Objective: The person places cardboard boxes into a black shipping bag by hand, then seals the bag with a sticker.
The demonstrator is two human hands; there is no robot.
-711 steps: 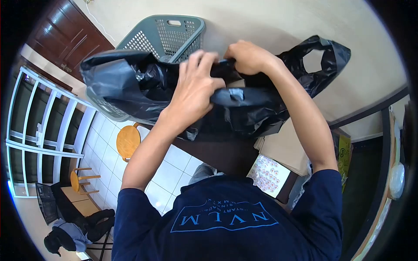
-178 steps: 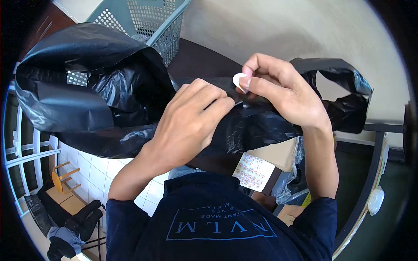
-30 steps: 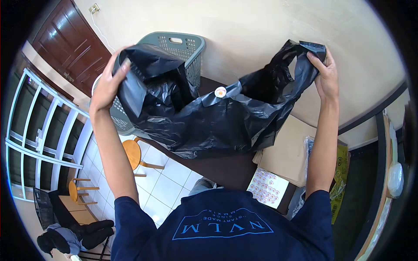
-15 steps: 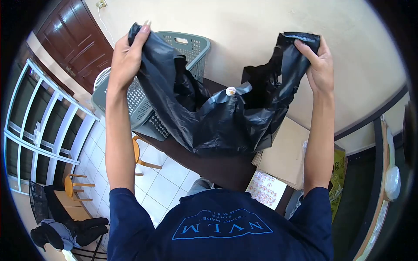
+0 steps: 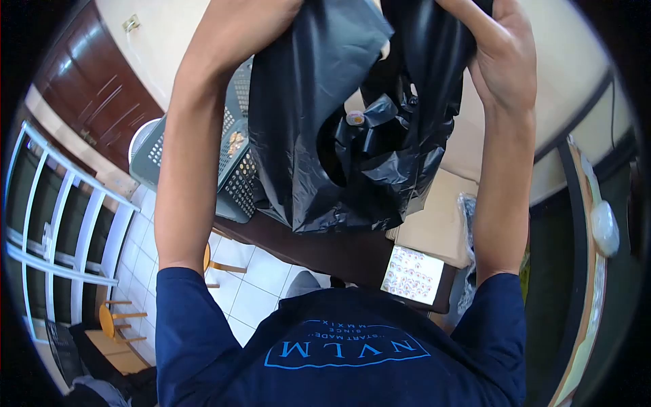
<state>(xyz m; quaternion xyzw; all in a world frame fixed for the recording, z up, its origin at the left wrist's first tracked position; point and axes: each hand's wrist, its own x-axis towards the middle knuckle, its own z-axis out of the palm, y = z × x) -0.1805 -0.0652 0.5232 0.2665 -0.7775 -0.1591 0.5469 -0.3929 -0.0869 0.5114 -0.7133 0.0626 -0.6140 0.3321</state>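
A black plastic bag (image 5: 305, 129) hangs in front of me, held up by both hands above a dark brown table (image 5: 305, 247). My left hand (image 5: 270, 15), partly cut off by the top edge, is closed on the bag's left handle; most of its fingers are hidden behind the plastic. At the upper right, my right hand (image 5: 503, 57) grips the other handle, thumb across the front. A small round sticker (image 5: 354, 118) shows on the bag's middle flap, between the two handles.
Grey-green plastic baskets (image 5: 234, 183) stand behind my left forearm. Flat brown cardboard (image 5: 437, 217) and a white sheet of round stickers (image 5: 411, 275) lie on the table at right. Wooden stools (image 5: 119, 319) stand on the tiled floor at left, near a brown door (image 5: 102, 81).
Both hands have moved up and closer together, the left one far to the right. The bag, spread wide before, now hangs narrower with its handles raised.
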